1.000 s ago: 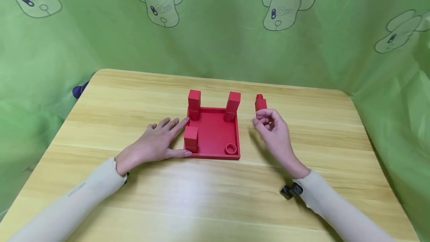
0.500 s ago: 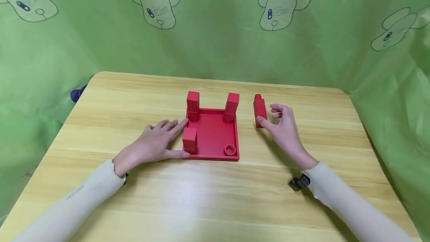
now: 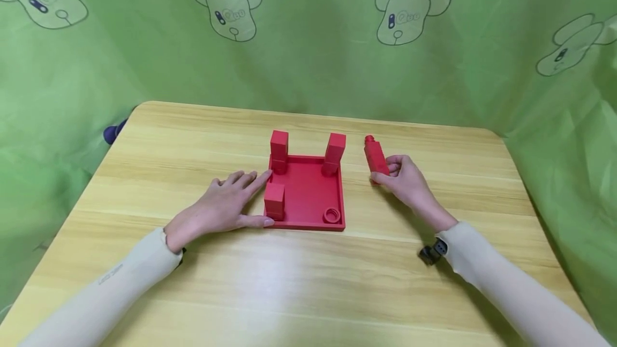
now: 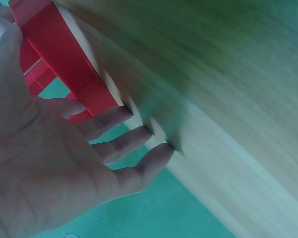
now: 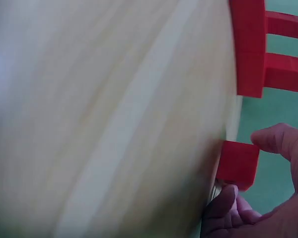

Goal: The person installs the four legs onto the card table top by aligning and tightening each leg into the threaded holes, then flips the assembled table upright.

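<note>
A square red panel (image 3: pixel 310 191) with a raised rim lies on the table. Square red legs stand upright at three of its corners: back left (image 3: pixel 279 146), back right (image 3: pixel 335 148) and front left (image 3: pixel 274 200). The front right corner has a round threaded socket (image 3: pixel 331 215). My left hand (image 3: pixel 222 202) lies spread beside the panel, thumb and index finger at its rim; the left wrist view shows its other fingertips (image 4: pixel 161 148) down on the wood. To the panel's right, my right hand (image 3: pixel 409 183) pinches a loose red leg (image 3: pixel 377 157) near its plain end (image 5: pixel 238 163), screw end pointing away.
The pale wooden table (image 3: pixel 299 293) has rounded far corners. A green curtain (image 3: pixel 318 68) with printed mouse heads hangs around its far side and flanks. Something dark blue (image 3: pixel 111 133) pokes out past the table's left edge.
My right hand has shifted its hold from the leg's middle toward its near end, the fingers parting and then closing again. The leg now slants more. My left hand has stayed put.
</note>
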### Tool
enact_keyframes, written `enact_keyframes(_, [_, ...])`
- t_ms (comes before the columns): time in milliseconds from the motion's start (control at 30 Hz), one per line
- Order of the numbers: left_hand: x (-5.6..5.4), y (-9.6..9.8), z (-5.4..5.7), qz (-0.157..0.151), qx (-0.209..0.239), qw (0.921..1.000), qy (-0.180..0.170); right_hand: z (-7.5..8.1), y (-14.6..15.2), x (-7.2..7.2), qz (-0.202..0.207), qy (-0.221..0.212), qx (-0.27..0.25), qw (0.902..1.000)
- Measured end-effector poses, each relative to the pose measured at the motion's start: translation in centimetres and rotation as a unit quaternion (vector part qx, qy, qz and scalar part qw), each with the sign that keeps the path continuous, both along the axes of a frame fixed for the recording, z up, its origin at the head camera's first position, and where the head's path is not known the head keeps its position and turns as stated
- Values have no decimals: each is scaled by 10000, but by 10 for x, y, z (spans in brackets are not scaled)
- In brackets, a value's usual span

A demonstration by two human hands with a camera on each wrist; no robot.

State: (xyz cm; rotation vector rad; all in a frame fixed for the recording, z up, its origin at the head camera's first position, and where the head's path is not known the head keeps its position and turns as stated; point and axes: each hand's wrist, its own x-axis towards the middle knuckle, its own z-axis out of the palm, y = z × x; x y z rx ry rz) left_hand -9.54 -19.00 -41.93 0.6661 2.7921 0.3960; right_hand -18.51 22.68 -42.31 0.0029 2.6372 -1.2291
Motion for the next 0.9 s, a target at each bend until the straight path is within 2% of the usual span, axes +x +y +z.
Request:
enact_keyframes(267, [0,0,2,19,0,10000,-32,-2,7,-1,91,-49,262,9996])
enact_keyframes(467, [-1,0,1,37,-37,9999,-93,-4,13,0,-106,245,237,9994])
enact_keyframes(600, [-1,0,0,21,-49,10000,-57,-3,16,3,-163,445,145,9988])
enact_keyframes(800, [0,0,0,16,-49,9999,-99,8,23,13,-403,238,-408,9981])
enact_keyframes(900, [1,0,0,35,-28,9999,-138,13,25,16,-423,289,-589,9969])
